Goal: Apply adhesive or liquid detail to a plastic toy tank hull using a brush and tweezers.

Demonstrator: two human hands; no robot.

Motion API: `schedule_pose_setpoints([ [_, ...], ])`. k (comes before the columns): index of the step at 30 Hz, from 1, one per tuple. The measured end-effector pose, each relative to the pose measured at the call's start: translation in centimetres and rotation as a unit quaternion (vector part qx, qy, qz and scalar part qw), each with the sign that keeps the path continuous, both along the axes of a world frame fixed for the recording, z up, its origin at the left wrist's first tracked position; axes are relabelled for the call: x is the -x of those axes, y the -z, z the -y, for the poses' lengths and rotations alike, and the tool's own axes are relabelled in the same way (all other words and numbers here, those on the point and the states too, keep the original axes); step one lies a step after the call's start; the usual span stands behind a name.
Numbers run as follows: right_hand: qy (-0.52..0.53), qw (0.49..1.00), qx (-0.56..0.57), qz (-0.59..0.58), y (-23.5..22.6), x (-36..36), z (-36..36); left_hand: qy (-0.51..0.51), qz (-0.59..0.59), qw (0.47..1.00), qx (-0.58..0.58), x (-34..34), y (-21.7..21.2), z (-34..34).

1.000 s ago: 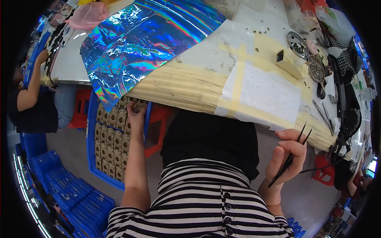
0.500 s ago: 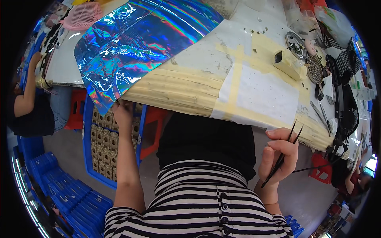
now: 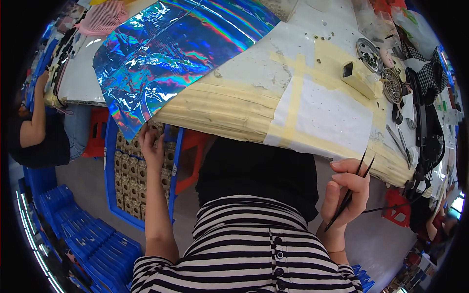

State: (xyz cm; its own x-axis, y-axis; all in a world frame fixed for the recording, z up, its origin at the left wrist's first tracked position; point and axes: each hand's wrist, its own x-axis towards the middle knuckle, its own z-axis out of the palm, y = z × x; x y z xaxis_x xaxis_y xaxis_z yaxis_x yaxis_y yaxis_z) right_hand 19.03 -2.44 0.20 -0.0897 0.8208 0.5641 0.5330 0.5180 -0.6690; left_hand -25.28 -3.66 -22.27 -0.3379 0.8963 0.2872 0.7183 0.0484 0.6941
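Observation:
My left hand [image 3: 153, 146] reaches down over a blue crate [image 3: 110, 183] below the table's left edge. Its fingers are slightly bent and apart, beside the small patterned blocks with round dark holes [image 3: 131, 181] that fill the crate in rows. What lies under the fingertips is partly hidden. Off the front edge of the table, my right hand [image 3: 349, 193] is closed round black tweezers [image 3: 346, 201], whose slim tips point up and away, slightly apart, with nothing between them. Shiny blue iridescent film [image 3: 171, 58] covers the table's left part, one corner hanging near my left hand.
White paper [image 3: 325, 112] is taped to the table. Farther right lie a small taped box [image 3: 360, 80], round metal dishes [image 3: 370, 54] and metal tools [image 3: 398, 141]. Blue trays [image 3: 93, 239] stack at lower left. Red stools [image 3: 191, 158] stand under the table; another person [image 3: 36, 132] sits left.
My left hand's fingers show more clearly below the film's corner and have spread a little. My right hand keeps the tweezers in the same hold. The whole view has shifted slightly.

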Motion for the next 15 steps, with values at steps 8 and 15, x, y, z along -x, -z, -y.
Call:
schedule_pose_setpoints([
  [8,-0.023,1.0,-0.004,0.002,-0.1,0.6,-0.1,0.079,0.001,0.996,0.026,-4.5,-3.9,2.1],
  [15,-0.019,1.0,-0.008,0.001,-0.2,0.6,0.2,0.141,-0.025,0.989,0.024,-5.5,-5.9,2.2],
])
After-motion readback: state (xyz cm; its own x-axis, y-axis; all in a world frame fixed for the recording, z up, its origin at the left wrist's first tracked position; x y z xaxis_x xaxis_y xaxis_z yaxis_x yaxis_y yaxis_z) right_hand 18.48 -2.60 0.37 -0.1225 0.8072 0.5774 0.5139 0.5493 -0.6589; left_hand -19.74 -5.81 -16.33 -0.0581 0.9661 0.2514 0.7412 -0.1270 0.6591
